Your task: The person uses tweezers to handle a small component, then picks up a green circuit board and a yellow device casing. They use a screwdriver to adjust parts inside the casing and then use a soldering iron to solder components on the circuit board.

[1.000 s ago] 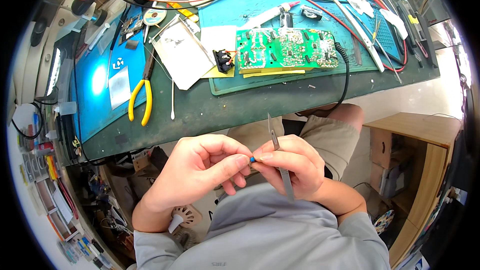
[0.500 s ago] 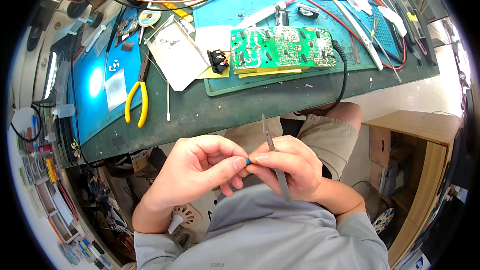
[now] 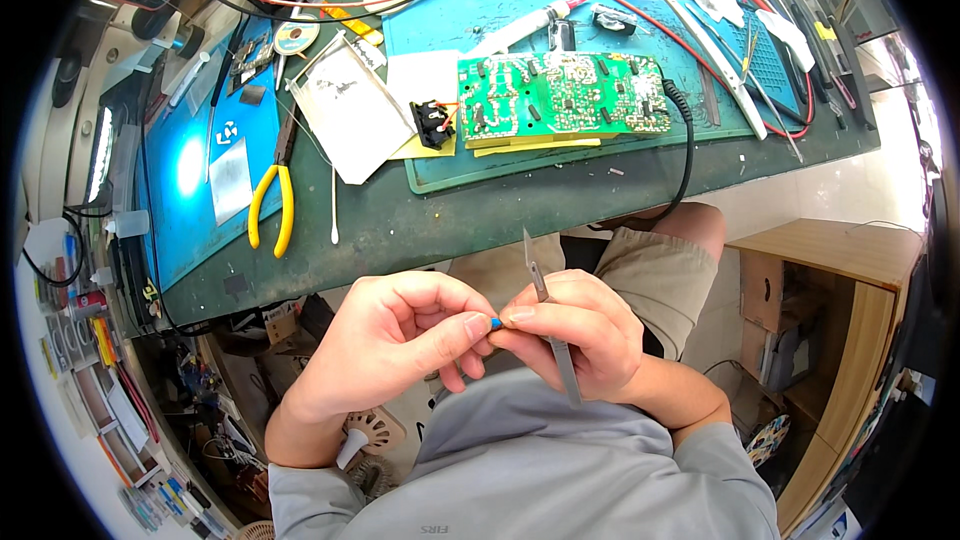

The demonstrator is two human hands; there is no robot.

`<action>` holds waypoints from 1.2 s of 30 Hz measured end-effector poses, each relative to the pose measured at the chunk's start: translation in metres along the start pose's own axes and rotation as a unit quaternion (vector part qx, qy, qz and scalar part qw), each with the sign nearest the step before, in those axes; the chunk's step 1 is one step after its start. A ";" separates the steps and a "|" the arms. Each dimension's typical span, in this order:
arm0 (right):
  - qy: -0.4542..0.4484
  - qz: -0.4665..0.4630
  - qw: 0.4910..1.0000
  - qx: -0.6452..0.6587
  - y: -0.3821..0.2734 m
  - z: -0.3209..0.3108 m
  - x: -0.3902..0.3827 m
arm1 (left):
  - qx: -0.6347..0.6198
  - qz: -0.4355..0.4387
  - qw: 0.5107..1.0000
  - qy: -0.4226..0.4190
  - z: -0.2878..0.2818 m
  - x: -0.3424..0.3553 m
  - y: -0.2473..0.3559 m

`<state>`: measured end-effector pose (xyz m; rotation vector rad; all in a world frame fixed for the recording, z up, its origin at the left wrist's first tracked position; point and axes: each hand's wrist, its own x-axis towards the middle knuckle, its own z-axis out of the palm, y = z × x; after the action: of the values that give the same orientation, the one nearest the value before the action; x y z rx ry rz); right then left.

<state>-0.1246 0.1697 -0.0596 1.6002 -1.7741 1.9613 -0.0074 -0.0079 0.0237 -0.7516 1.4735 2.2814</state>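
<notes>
A tiny blue part [image 3: 496, 323], too small to name, sits between the fingertips of both hands, in front of my body. My left hand [image 3: 415, 330] pinches one side of it with thumb and forefinger, the other fingers curled loosely. On the opposite side, the thumb and forefinger of my right hand [image 3: 585, 328] close on it. A metal scalpel [image 3: 565, 370] is also tucked in my right hand, its pointed blade up toward the bench and its handle running down past the palm. Most of the blue part is hidden by fingertips.
On the dark green bench [image 3: 400, 225] lies a green circuit board [image 3: 565, 95] with a black coiled cable [image 3: 688, 140]. Yellow-handled pliers [image 3: 287, 210], a cotton swab [image 3: 334, 205] and a white tray [image 3: 355, 125] lie to its left. A wooden cabinet [image 3: 830, 240] stands at the right.
</notes>
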 end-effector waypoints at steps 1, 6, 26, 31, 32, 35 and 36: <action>0.001 0.000 1.000 0.000 0.000 0.000 0.000 | 0.000 0.000 1.000 0.000 0.000 0.000 0.000; 0.004 0.003 1.000 0.001 0.000 0.000 0.000 | 0.006 0.000 1.000 0.005 0.001 0.000 0.001; 0.014 0.012 1.000 -0.013 -0.002 -0.002 0.001 | 0.017 0.011 1.000 0.004 0.003 0.003 0.000; 0.029 0.008 1.000 -0.002 -0.004 -0.001 -0.001 | 0.036 0.019 0.999 0.007 0.005 0.003 0.004; 0.029 0.005 1.000 -0.009 -0.004 -0.002 -0.001 | 0.047 0.029 0.998 0.014 0.007 0.002 0.008; 0.025 0.013 0.999 -0.018 -0.006 -0.010 0.004 | 0.130 0.101 0.982 0.088 0.006 0.006 0.032; 0.024 0.013 0.999 -0.024 -0.005 -0.014 0.005 | 0.138 0.133 0.975 0.110 0.004 0.013 0.043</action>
<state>-0.1325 0.1792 -0.0498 1.5095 -1.8183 1.9364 -0.0414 -0.0224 0.0493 -0.7814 2.0542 2.1587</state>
